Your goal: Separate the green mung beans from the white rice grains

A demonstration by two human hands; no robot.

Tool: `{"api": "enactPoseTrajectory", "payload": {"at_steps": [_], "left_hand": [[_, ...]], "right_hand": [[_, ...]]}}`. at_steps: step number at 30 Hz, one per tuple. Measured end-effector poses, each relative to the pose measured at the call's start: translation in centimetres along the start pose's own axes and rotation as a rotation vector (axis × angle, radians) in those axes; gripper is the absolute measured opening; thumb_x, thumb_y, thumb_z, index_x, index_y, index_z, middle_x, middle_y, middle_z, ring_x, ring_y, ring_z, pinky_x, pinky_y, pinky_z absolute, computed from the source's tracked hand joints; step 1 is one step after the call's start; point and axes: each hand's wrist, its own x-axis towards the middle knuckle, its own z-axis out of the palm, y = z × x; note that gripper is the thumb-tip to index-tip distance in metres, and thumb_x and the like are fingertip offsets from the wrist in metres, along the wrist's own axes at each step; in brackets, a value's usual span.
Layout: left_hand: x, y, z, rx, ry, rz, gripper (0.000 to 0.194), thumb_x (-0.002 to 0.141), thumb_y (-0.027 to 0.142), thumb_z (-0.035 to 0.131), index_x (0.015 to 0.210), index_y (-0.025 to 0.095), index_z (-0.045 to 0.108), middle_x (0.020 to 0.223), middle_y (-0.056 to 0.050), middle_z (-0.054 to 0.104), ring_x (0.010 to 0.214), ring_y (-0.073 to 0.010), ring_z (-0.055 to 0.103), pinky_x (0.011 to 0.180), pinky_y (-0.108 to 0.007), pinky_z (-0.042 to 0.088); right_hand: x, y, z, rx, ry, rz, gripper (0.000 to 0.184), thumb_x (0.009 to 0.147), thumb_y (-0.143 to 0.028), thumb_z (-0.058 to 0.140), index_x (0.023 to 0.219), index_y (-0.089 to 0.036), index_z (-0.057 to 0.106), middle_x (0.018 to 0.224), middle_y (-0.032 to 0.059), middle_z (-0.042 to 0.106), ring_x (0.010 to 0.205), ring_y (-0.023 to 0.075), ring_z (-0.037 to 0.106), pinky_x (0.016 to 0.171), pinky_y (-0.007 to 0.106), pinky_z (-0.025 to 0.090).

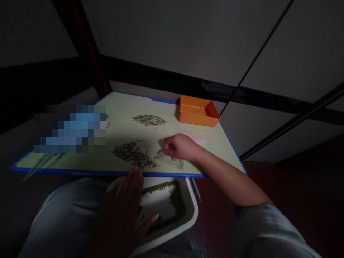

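Note:
My right hand (180, 147) is closed, fingertips pinching a clear half-round protractor (172, 162) that rests on the pale table top. Just left of it lies a loose heap of dark beans or seeds (131, 152). Behind that heap is a second pile of greenish and pale grains (149, 120). A patch of pale, whitish grains (192, 135) spreads beyond my right wrist. My left hand (125, 204) is stretched out, fingers extended, over a white basin (194, 211); its fingertips reach the table's near edge. Small green beans (177, 204) line the basin's floor.
An orange open box (199, 114) stands at the table's back right corner. The table (120, 104) has a blue rim. A blurred-out blue item (77, 129) lies on the left, with a clear strip-like object (39, 166) below it. Cabinet panels (174, 39) rise behind.

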Motion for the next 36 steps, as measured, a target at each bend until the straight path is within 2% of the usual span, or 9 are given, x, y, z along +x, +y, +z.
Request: {"api": "enactPoseTrajectory", "payload": {"at_steps": [4,10,15,18,22,25,32,36], "left_hand": [[-0.1,-0.2,0.3,0.024,0.038,0.031,0.098,0.07,0.066,0.049,0.142,0.007,0.019,0.146,-0.021,0.039,0.136,-0.033,0.036,0.101,-0.046,0.038],[-0.2,-0.2,0.5,-0.022,0.043,0.005,0.095,0.072,0.066,0.046,0.143,0.009,0.018,0.147,-0.02,0.037,0.137,-0.0323,0.035,0.102,-0.046,0.036],[-0.2,-0.2,0.5,-0.059,0.055,0.011,0.095,0.072,0.065,0.047,0.143,0.01,0.018,0.148,-0.02,0.036,0.137,-0.0326,0.034,0.104,-0.047,0.035],[-0.1,-0.2,0.4,-0.027,0.078,0.033,0.096,0.07,0.064,0.051,0.141,0.006,0.022,0.145,-0.023,0.039,0.135,-0.0346,0.037,0.102,-0.047,0.037],[0.1,-0.1,0.3,0.01,0.073,0.036,0.097,0.07,0.064,0.051,0.141,0.005,0.021,0.144,-0.023,0.041,0.134,-0.0351,0.039,0.1,-0.047,0.038],[0.1,0.0,0.3,0.0,0.061,0.02,0.098,0.07,0.065,0.05,0.142,0.007,0.019,0.145,-0.022,0.041,0.134,-0.0345,0.038,0.1,-0.047,0.038],[0.1,0.2,0.2,-0.033,0.052,0.002,0.097,0.071,0.064,0.051,0.143,0.008,0.018,0.146,-0.022,0.039,0.135,-0.0342,0.037,0.1,-0.046,0.038],[0.1,0.3,-0.1,-0.019,0.039,0.001,0.096,0.071,0.063,0.05,0.143,0.009,0.016,0.147,-0.021,0.037,0.136,-0.0332,0.036,0.101,-0.046,0.037]], "right_hand": [[0.2,0.3,-0.1,-0.054,0.047,0.049,0.017,0.084,-0.032,0.059,0.075,-0.018,0.063,0.058,-0.0021,0.06,0.054,0.0083,0.045,0.056,0.024,0.023],[0.7,1.7,-0.4,-0.191,0.134,0.113,0.02,0.083,-0.037,0.057,0.078,-0.019,0.065,0.072,0.004,0.067,0.064,0.0126,0.05,0.056,0.025,0.024],[0.7,2.8,-1.4,-0.34,0.194,0.255,0.024,0.085,-0.04,0.054,0.087,-0.02,0.067,0.086,0.0095,0.07,0.073,0.0183,0.058,0.055,0.027,0.025],[0.6,2.9,-1.6,-0.368,0.268,0.307,0.025,0.087,-0.039,0.051,0.092,-0.019,0.066,0.087,0.0104,0.071,0.074,0.0189,0.059,0.057,0.027,0.027],[0.7,2.1,-0.7,-0.154,0.271,0.107,0.026,0.09,-0.04,0.05,0.092,-0.021,0.067,0.083,0.0038,0.07,0.073,0.0138,0.058,0.062,0.023,0.03],[1.0,1.4,0.5,-0.124,0.284,-0.014,0.028,0.092,-0.04,0.047,0.094,-0.021,0.067,0.088,0.0035,0.07,0.077,0.0133,0.058,0.066,0.023,0.03],[1.6,0.4,1.6,-0.194,0.244,-0.084,0.031,0.094,-0.04,0.043,0.094,-0.022,0.067,0.092,0.0039,0.071,0.081,0.0141,0.059,0.067,0.024,0.031],[1.5,0.3,2.0,-0.178,0.215,-0.176,0.032,0.094,-0.041,0.043,0.094,-0.021,0.067,0.092,0.0044,0.071,0.08,0.0137,0.06,0.068,0.024,0.032]]}}
